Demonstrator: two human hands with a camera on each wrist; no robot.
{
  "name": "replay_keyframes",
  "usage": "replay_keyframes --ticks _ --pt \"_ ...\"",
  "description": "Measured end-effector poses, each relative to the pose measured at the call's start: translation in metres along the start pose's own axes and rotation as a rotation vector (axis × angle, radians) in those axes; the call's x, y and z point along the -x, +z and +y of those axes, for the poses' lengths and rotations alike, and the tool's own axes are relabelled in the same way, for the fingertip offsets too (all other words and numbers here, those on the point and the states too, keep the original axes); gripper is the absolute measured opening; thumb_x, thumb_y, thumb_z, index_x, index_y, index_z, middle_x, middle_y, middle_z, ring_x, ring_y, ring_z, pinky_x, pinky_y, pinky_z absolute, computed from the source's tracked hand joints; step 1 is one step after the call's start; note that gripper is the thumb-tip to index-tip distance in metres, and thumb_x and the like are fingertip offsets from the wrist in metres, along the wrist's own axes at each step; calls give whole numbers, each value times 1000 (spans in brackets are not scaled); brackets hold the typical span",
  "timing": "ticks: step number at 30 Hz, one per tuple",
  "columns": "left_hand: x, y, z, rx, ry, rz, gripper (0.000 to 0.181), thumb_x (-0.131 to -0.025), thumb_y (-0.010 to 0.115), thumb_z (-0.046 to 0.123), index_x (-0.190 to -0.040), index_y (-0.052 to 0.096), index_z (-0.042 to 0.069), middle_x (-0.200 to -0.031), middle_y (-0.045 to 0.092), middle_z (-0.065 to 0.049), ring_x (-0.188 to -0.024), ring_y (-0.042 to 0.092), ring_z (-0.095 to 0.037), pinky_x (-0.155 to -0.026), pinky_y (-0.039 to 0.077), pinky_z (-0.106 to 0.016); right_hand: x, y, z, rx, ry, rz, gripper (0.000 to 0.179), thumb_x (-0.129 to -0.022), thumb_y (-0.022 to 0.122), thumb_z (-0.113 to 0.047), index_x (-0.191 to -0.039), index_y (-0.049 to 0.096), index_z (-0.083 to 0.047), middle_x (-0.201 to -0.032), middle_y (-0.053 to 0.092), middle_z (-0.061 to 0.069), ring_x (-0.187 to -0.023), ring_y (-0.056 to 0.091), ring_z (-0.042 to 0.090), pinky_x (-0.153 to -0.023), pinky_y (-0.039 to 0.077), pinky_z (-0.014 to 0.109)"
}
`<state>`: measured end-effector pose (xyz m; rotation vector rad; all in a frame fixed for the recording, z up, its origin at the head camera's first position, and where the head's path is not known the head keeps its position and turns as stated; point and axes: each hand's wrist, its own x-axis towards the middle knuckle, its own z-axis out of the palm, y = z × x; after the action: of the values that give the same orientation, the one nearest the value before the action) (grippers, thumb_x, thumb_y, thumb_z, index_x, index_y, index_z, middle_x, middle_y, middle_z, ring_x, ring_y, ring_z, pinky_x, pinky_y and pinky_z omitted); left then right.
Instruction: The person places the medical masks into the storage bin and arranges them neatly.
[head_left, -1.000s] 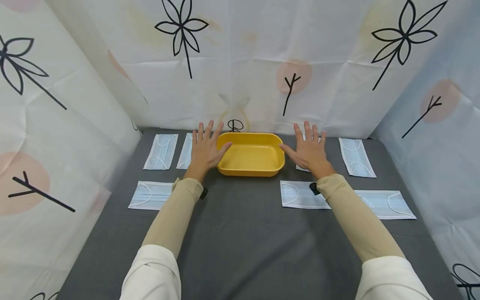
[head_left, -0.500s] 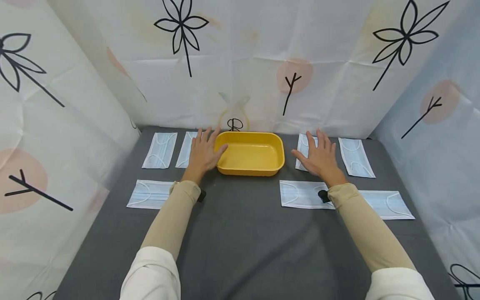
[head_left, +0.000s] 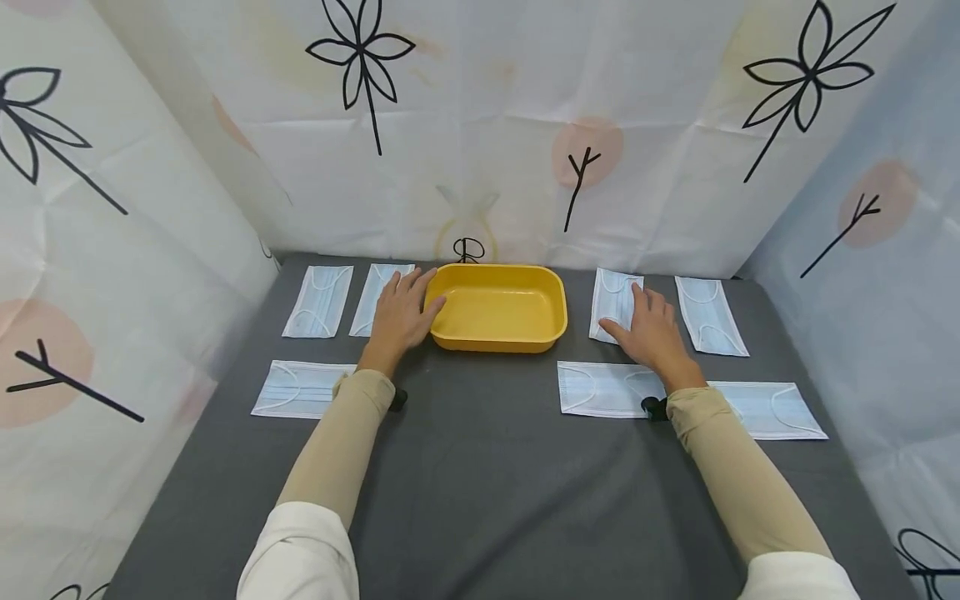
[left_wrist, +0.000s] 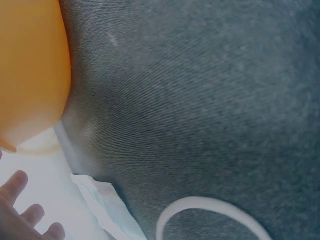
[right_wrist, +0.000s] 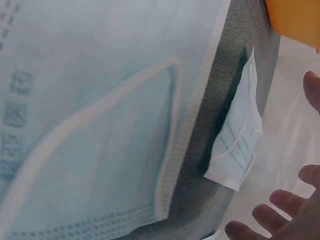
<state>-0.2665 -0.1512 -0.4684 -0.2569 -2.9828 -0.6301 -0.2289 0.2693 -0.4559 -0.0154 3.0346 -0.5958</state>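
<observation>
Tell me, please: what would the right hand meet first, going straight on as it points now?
Probably the patterned curtain behind the table; the right hand points toward it across the corner of a face mask. Its height is unclear, so it might brush the mask first.

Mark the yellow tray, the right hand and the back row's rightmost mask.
Yellow tray (head_left: 497,312): head view, inner floor.
Right hand (head_left: 651,335): head view, back of the hand.
Back row's rightmost mask (head_left: 710,316): head view, middle, between its ear loops.
</observation>
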Motion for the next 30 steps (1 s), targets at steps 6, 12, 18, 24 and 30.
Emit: replay_keyframes --ticks 6,12,18,24,30 --pt "1 2 -5 28 -10 -27 62 -105 39 55 -161 33 27 -166 33 -12 -157 17 -41 -126 19 -61 5 5 10 -36 54 -8 90 -99 60 -47 -160 17 4 -155 24 38 -142 24 58 -115 28 69" --pt "3 7 -12 126 -35 -27 60 -106 39 56 -160 34 31 -164 36 -9 -157 20 -40 -124 23 -64 4 10 17 -89 106 -11 84 -100 61 -39 -157 22 8 -152 25 42 -141 25 60 -114 29 68" --pt "5 13 -14 263 -82 -24 59 -105 45 52 -159 35 31 -162 40 -9 -152 31 -37 -125 24 -59 3 14 16 -150 209 -9 81 -99 64 -33 -155 24 9 -150 26 42 -138 27 59 -113 30 66" --pt "3 16 -12 411 -113 -49 57 -107 48 41 -160 33 28 -160 41 -11 -151 35 -33 -125 24 -58 2 16 13 -191 263 5 79 -96 68 -26 -154 28 10 -149 26 41 -139 28 59 -115 30 64" --pt "0 19 -13 498 -124 -57 56 -108 48 37 -160 32 27 -158 42 -10 -148 39 -31 -125 27 -54 -3 16 12 -222 277 6 78 -94 70 -23 -151 31 13 -146 32 42 -138 35 53 -115 36 60"
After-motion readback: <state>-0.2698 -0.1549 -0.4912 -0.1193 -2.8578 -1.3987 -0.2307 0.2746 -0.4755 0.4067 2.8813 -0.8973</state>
